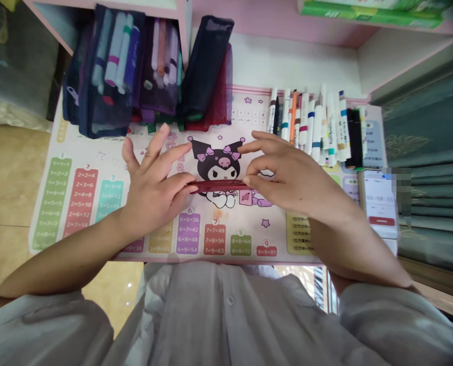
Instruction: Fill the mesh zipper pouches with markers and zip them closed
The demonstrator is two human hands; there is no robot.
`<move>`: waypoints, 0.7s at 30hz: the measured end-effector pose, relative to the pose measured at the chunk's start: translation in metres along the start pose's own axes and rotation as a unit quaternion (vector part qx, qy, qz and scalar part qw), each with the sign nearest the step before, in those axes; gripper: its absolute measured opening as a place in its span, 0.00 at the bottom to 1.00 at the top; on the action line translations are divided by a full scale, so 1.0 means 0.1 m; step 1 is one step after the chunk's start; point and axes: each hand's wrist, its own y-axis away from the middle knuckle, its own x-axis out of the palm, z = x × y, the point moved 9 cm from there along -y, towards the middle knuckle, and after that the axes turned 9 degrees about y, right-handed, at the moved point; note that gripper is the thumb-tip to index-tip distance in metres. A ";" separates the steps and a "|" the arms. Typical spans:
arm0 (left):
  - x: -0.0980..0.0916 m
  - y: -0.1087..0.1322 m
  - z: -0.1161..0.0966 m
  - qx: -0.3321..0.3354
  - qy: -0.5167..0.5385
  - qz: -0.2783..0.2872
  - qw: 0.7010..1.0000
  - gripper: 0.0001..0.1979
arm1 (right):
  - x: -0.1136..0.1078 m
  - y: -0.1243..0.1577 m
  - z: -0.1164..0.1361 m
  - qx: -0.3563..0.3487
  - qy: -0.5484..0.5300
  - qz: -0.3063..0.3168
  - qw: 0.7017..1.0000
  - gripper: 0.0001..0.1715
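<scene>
- Red pouch (221,186): flat, dark red, seen almost edge-on, held just above or on the mat, contact with the mat impossible to tell; long axis running crosswise, left to right in front of the body.
- Left hand (154,193): at the pouch's left end, palm down, thumb and forefinger closed on that end, the other fingers fanned out and up, away from the pouch.
- Right hand (293,183): at the pouch's right end, thumb and forefinger pinching that end, the other fingers curved above it, not touching it.
- Neither hand clearly nearer: one at each end, bare span of pouch between them.
- Mat (215,241): printed times tables, directly under and around the pouch.
- Cartoon print (215,162): just beyond the pouch, on the mat.
- Markers (310,127): upright row beyond the pouch, to its right.
- Mesh pouches (108,76): dark, stuffed with pens, beyond the pouch, to its left.
- Phone (379,203): well right of the pouch, lit screen up.
- Curtain (432,193): farther right of the pouch, past the phone.
- Floor (9,178): tiled, left of the pouch, past the mat's edge.
- Shirt (226,315): pale, buttoned, nearer the camera than the pouch.
</scene>
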 end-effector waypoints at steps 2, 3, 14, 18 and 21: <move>-0.01 0.00 0.00 0.003 -0.009 -0.006 1.000 0.13 | 0.00 0.00 -0.01 0.001 0.000 0.001 1.000 0.13; -0.01 0.00 0.00 0.005 -0.011 -0.008 1.000 0.13 | 0.00 0.00 -0.02 0.000 0.000 0.002 1.000 0.13; 0.00 0.00 0.02 0.001 -0.013 -0.002 1.000 0.13 | -0.01 0.03 -0.08 0.007 0.003 0.002 1.000 0.13; 0.00 0.00 0.02 0.001 -0.016 0.000 1.000 0.14 | -0.01 0.04 -0.09 0.008 0.002 0.001 1.000 0.12; 0.01 0.00 0.01 0.002 -0.014 0.004 1.000 0.13 | 0.00 0.04 -0.10 0.012 0.004 0.005 1.000 0.12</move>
